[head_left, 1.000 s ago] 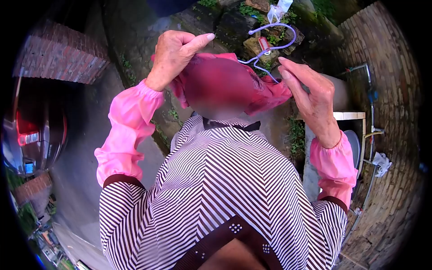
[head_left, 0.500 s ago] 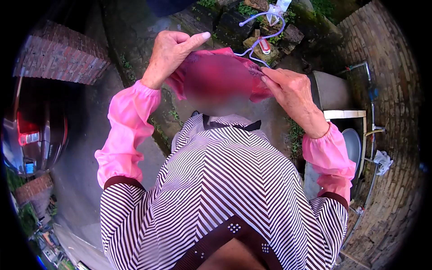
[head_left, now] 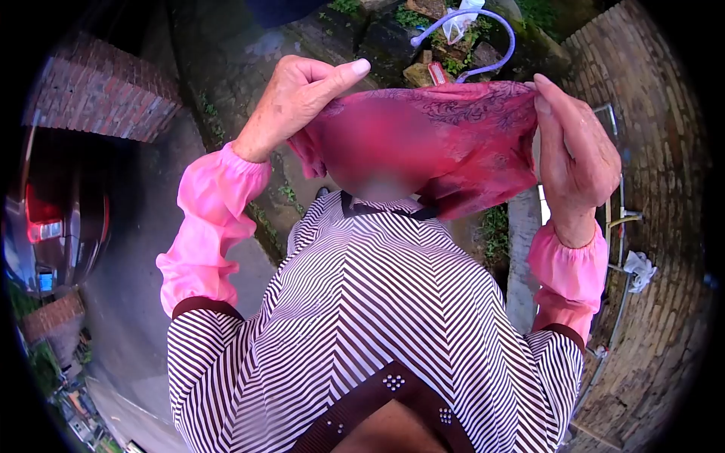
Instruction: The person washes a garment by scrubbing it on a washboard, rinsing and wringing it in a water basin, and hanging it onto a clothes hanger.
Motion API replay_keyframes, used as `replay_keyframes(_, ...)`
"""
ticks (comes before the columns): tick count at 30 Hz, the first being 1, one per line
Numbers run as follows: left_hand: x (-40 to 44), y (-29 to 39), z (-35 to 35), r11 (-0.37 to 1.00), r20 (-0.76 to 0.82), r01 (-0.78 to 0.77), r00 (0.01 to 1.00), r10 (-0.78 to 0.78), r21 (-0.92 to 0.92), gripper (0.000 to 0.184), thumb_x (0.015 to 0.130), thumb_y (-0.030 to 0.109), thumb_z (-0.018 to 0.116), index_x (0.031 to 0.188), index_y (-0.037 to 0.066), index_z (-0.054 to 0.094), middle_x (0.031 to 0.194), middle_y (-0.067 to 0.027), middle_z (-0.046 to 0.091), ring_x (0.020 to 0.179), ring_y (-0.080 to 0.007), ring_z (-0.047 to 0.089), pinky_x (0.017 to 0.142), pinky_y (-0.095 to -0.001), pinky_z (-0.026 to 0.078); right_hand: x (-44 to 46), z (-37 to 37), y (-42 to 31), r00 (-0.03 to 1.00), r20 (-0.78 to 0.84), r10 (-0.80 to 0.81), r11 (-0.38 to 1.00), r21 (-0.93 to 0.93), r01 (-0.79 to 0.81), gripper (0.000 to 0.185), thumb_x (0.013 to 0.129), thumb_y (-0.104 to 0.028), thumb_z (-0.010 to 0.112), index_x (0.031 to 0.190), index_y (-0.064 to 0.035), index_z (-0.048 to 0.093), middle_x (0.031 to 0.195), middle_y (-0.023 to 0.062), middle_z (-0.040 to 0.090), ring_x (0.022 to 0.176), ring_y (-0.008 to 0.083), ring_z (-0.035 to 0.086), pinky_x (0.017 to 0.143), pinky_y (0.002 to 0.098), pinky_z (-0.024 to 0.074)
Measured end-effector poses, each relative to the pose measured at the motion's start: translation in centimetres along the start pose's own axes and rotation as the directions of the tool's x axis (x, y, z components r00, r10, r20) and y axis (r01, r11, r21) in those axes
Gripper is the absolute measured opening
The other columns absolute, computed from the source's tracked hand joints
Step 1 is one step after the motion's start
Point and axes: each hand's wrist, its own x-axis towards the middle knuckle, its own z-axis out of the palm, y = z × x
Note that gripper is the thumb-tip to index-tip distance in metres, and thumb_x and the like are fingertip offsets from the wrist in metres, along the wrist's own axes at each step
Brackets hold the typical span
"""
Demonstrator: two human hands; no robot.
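A dark red patterned cloth (head_left: pixel 483 143) is stretched between my two hands in front of my chest. Part of its middle is blurred, and I cannot tell what kind of garment it is. My left hand (head_left: pixel 298 106) is closed at its upper left edge, thumb pointing right. At the upper right corner, my right hand (head_left: pixel 578 147) pinches the fabric between thumb and fingers. The hook of a purple clothes hanger (head_left: pixel 512 45) rises behind the cloth's top edge; its lower part is hidden, and I cannot tell whether it is inside the cloth.
Stones with plants and a white plastic bag (head_left: pixel 457 26) lie beyond the cloth. A brick wall (head_left: pixel 657 189) with pipes runs along the right. On the left are a brick pillar (head_left: pixel 106 94) and a dark car (head_left: pixel 64 226). Grey paving (head_left: pixel 166 264) lies between.
My right hand has moved right, spreading the cloth wider and showing more of its pattern. The hanger's hook has shifted right, and its lower part is now covered. My left hand has barely moved.
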Motion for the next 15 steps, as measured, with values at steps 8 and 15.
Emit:
replay_keyframes(8,1.5,0.3,-2.0,0.998,0.144,-0.033,0.989,0.040,-0.046,0.044,0.082,0.026,0.075,0.053,0.012,0.046,0.056,0.0118,0.035,0.054,-0.0001,0.029,0.050,-0.0243,0.020,-3.0,3.9,6.2,0.700,0.461,0.546,0.798,-0.031,-0.602,0.027,0.087,-0.015,0.070,0.110,0.0000,0.069,0.082,0.0122,0.069,0.069,0.0188,0.066,0.066,0.0288,0.0525)
replay_keyframes(15,1.5,0.9,-3.5,0.985,0.052,0.035,0.998,-0.026,-0.170,0.033,0.088,0.024,0.071,0.063,0.010,0.054,0.064,0.0103,0.050,0.060,0.0011,0.042,0.057,-0.0188,0.033,-2.8,-0.1,2.4,0.438,0.642,0.629,0.286,0.333,-0.898,0.026,0.091,-0.016,0.066,0.112,-0.0002,0.070,0.092,0.0081,0.071,0.084,0.0141,0.066,0.081,0.0256,0.0513)
